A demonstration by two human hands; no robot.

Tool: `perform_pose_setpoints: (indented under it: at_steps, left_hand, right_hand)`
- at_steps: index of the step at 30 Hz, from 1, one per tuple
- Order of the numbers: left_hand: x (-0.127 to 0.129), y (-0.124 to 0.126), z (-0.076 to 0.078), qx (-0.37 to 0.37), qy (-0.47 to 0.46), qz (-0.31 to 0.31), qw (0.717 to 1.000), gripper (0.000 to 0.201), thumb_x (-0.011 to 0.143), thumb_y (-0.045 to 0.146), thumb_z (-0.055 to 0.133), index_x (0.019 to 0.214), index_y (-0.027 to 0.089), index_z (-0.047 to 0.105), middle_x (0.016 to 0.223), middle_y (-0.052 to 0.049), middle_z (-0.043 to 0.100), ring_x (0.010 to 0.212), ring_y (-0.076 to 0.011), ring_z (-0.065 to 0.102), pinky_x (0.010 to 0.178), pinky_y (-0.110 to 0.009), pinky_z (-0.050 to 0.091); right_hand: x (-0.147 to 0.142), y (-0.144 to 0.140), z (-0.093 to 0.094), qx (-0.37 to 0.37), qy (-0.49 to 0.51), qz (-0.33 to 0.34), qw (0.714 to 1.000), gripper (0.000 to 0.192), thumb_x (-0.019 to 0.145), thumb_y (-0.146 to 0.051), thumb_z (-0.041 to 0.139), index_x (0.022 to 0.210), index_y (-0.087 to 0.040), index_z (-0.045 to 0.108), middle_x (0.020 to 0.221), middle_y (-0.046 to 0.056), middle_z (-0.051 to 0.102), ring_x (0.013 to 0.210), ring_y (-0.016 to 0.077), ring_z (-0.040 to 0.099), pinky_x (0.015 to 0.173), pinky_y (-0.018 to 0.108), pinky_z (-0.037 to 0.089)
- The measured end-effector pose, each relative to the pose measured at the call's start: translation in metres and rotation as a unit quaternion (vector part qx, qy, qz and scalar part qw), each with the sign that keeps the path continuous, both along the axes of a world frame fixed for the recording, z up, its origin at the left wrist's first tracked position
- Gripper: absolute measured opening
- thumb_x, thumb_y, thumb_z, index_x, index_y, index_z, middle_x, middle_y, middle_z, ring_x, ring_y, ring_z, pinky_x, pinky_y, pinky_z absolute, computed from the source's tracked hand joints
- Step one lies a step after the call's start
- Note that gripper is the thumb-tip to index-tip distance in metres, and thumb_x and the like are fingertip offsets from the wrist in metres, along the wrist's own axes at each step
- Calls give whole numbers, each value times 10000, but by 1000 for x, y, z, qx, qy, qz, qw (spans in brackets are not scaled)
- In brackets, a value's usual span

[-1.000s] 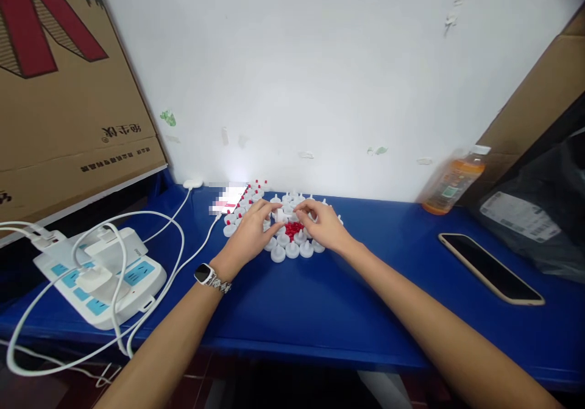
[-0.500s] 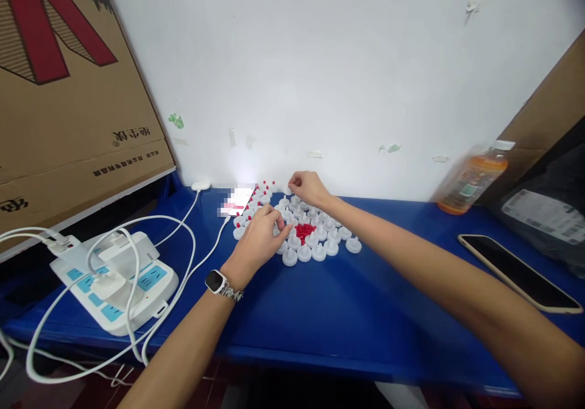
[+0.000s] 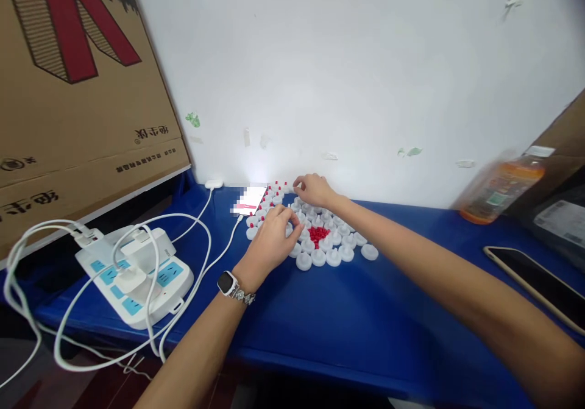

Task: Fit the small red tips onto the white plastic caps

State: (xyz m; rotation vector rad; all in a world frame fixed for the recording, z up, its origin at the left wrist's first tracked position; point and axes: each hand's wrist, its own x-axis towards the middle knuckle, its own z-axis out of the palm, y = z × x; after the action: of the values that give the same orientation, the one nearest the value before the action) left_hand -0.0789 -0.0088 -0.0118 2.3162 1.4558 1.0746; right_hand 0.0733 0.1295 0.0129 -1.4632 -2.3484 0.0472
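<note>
On the blue table several white plastic discs with short stems (image 3: 332,256) stand close together around a heap of small red caps (image 3: 319,234). A second group of white discs, with red caps on their stems (image 3: 262,213), runs along the left. My left hand (image 3: 276,232) is over the near left of the discs, thumb and fingers curled together; whatever is between them is hidden. My right hand (image 3: 315,189) reaches to the back of the group, by the wall. Its fingertips are pinched beside the last red-capped discs, and what they hold is too small to make out.
A lit phone (image 3: 251,200) on a cable lies left of the discs. A white power strip (image 3: 137,287) with plugs and looping cables (image 3: 158,217) fills the left. A dark phone (image 3: 539,284) and an orange drink bottle (image 3: 503,189) are at right. A cardboard box (image 3: 100,128) leans left.
The view has turned, so the scene sits further right. Against the discs, my right hand has shifted slightly left towards the red-capped ones. My left hand stays over about the same discs.
</note>
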Motion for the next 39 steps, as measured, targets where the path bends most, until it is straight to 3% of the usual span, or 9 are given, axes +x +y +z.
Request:
perform_pose_setpoints:
  at_steps: [2,5,8,12,16,20,25,29,39]
  left_hand:
    - [-7,-10,1,33,-28,36,998,86,940,286,562,989,215,564,1087,-74,572,1102,-250,553,954,-399,470]
    - [-24,-23,-6,68,-60,125,988,316,925,311,584,1208,214,483,1270,-113,508,1249,-280,474,1069,-454,412]
    - [-41,-26,-20,23,-44,172,984,574,893,312,620,1372,153,346,1385,-189,414,1352,-336,392,1117,-513,369]
    - [-53,-19,-23,15,93,188,978,567,930,282,566,1417,115,329,1426,-229,398,1341,-371,417,1061,-513,419]
    - [-54,-11,-12,40,220,228,948,615,948,516,513,1364,70,431,1270,-263,513,1143,-409,553,898,-506,481]
    - [-52,1,-11,18,254,224,941,678,947,629,427,1322,66,478,1176,-262,578,1049,-388,621,835,-436,480]
    - [-45,16,-14,-19,314,219,924,559,1001,572,332,1270,107,486,1064,-198,647,899,-305,695,693,-317,489]
    - [-38,24,-13,-24,331,208,920,467,1028,490,319,1262,120,482,1029,-171,665,877,-297,707,676,-314,501]
    - [-14,45,-16,-12,286,163,944,411,1030,437,358,1233,106,495,1084,-176,648,947,-305,696,725,-340,526]
  right_hand:
    - [-7,-18,-2,31,36,32,998,296,963,-333,471,1125,-206,683,1042,93,697,1043,257,578,928,374,397]
    - [-22,-39,-6,54,58,94,992,317,981,-348,432,1167,-210,649,1088,105,655,1062,264,558,921,378,406]
    - [-37,-42,-8,46,43,110,992,345,960,-304,449,1252,-211,607,1200,131,605,1127,299,531,953,428,404]
    - [-44,-26,-7,20,43,79,996,350,946,-242,440,1252,-208,606,1226,146,576,1143,310,526,964,444,410]
    - [-33,-19,-9,15,51,59,997,296,946,-300,478,1172,-198,639,1157,139,592,1093,285,553,942,403,420]
    - [-20,-30,-14,9,28,125,992,294,935,-400,538,1133,-217,657,1099,103,609,1041,256,574,932,387,402]
    - [-11,-42,-19,14,-10,197,980,244,959,-372,508,1025,-235,699,1067,81,633,1051,255,565,936,405,349]
    - [-1,-41,-21,13,-16,200,980,241,954,-340,504,966,-219,712,1016,84,639,1011,255,572,895,393,333]
    - [16,-42,-19,-14,-15,179,984,172,877,-284,564,863,-213,720,952,63,679,985,249,592,863,374,310]
